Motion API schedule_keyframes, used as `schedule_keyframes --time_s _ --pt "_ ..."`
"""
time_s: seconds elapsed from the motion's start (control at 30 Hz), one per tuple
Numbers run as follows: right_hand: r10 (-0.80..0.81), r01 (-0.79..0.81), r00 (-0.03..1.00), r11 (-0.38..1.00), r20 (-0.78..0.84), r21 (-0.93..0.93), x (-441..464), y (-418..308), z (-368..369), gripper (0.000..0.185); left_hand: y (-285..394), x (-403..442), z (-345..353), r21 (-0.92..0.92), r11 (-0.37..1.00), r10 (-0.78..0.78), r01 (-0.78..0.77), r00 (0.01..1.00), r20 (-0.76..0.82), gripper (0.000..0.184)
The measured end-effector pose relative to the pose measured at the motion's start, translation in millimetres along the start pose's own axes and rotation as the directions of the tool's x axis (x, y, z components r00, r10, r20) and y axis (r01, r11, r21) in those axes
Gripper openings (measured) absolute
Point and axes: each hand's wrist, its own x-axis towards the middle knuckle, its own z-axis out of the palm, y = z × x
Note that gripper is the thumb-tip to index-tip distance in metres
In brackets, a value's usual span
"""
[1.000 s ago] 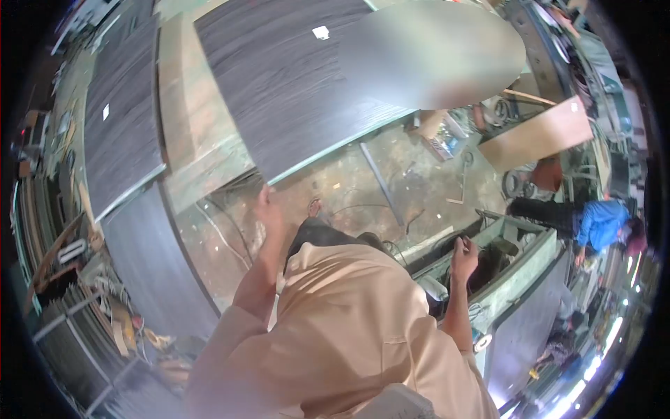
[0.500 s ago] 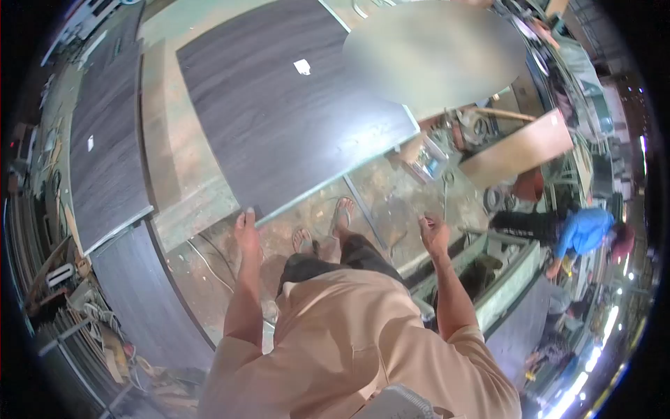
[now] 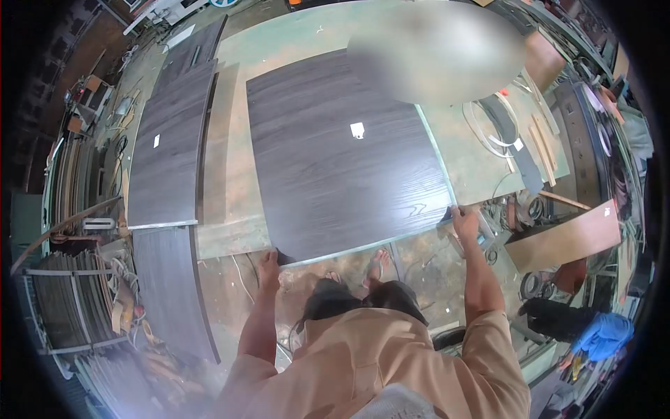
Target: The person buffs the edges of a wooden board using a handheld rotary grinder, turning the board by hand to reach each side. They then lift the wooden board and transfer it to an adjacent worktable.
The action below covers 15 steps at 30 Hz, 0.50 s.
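A dark wood-grain panel (image 3: 321, 160) with a small white label (image 3: 357, 130) lies on the pale green worktable (image 3: 241, 241). Its near edge faces me. My left hand (image 3: 269, 269) grips the panel's near left corner. At the near right corner, my right hand (image 3: 465, 223) has its fingers closed on the edge. The fingertips are partly hidden at both corners. A blurred oval covers the panel's far right part.
More dark panels (image 3: 171, 160) are at the left, one (image 3: 171, 293) lower down. Curved strips (image 3: 495, 129) and sticks lie at the right, near a light wooden board (image 3: 565, 237). A person in blue (image 3: 606, 335) is at the lower right. Stacked sheets (image 3: 70, 300) stand lower left.
My right hand has moved from free air onto the near right corner and closed there. My left hand stays at the left corner. The view has shifted, showing more of the table.
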Motion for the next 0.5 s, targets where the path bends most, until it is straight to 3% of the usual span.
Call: schedule_keyframes --time_s 0.1,0.2,0.27,0.3,0.37,0.47,0.5 --pt "-0.011 0.010 0.997 1.000 0.072 0.019 -1 1 4 0.038 10 -12 -1 -0.045 0.996 -0.082 0.082 0.997 0.004 0.030" --pt "-0.002 0.003 1.000 1.000 0.015 -0.028 2 0 5 0.039 2 4 -12 0.003 1.000 -0.004 0.004 1.000 0.025 0.034" --pt "0.006 -0.004 0.999 0.999 0.038 -0.054 -3 -1 3 0.041 5 8 -28 0.127 0.992 -0.029 0.016 0.995 0.096 0.029" --pt "0.020 -0.019 1.000 0.999 0.023 -0.049 -9 -6 0 0.041 7 10 -32 -0.039 0.999 0.028 -0.022 0.986 0.167 0.031" --pt "0.072 -0.069 0.997 0.990 0.024 -0.121 -25 -31 -9 0.042 13 14 -51 0.009 0.999 0.033 -0.035 0.982 0.187 0.030" --pt "0.045 -0.044 0.999 0.998 0.018 -0.055 -45 -37 -9 0.043 36 14 -80 0.030 0.994 0.100 -0.109 0.970 0.220 0.026" --pt "0.037 -0.037 0.999 0.995 -0.003 -0.091 -60 -53 -14 0.045 34 24 -101 0.147 0.976 0.133 -0.161 0.974 0.181 0.024"
